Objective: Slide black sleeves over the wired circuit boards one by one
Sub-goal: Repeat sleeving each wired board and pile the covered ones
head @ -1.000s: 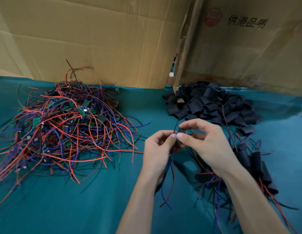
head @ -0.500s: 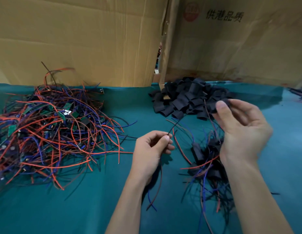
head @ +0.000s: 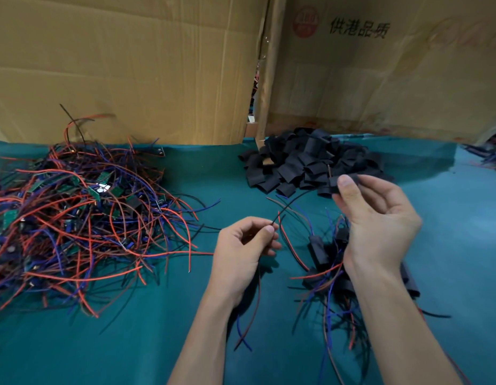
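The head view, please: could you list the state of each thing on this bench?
Left hand: pinching wire ends.
Right hand: pinching a black sleeve, raised.
Unsleeved boards: tangled heap, left.
Loose sleeves: piled at back.
Sleeved boards: lying under the right wrist.

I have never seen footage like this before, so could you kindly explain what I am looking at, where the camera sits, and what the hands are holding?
There is no machine here: a person works with bare hands, and the one picture comes from a camera worn on their head, looking forward and down. The left hand pinches thin wires. The right hand holds a black sleeve between thumb and fingers. On the green table cover lie a tangle of wired circuit boards at the left, a heap of loose black sleeves at the back, and already sleeved pieces under the right wrist. Cardboard boxes stand behind.
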The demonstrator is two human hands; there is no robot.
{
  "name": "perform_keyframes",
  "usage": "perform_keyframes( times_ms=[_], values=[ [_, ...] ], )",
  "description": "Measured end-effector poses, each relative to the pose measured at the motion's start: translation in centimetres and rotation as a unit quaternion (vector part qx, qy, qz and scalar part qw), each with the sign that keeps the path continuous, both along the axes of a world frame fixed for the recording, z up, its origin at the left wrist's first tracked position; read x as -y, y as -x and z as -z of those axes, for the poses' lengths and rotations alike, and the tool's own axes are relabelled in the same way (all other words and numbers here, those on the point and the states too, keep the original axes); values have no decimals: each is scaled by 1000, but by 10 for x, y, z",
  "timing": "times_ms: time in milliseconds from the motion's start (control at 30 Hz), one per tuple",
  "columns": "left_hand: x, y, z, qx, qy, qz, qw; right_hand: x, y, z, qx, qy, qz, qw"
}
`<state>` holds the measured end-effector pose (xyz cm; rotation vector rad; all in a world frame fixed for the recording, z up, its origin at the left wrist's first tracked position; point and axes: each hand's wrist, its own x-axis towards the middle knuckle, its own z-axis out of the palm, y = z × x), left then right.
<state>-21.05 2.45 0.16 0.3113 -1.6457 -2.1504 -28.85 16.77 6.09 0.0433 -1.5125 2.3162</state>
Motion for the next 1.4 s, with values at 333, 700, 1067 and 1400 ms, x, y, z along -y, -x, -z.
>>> perform_keyframes(
  times_ms=[333, 700, 1067, 1400],
  values=[
    [0, -6, -5, -13, 14, 26, 999, 25, -20, 19, 47, -198, -184, 962],
    [5, -11, -10, -18, -53, 83, 995, 20, -22, 19, 46, -344, -183, 920],
    [1, -8, -9, -11, -40, 29, 999, 15, -17, 17, 25, -252, -250, 934],
    [1, -9, -13, -23, -91, 11, 996, 12, -16, 16, 37, -212, -286, 934]
  ],
)
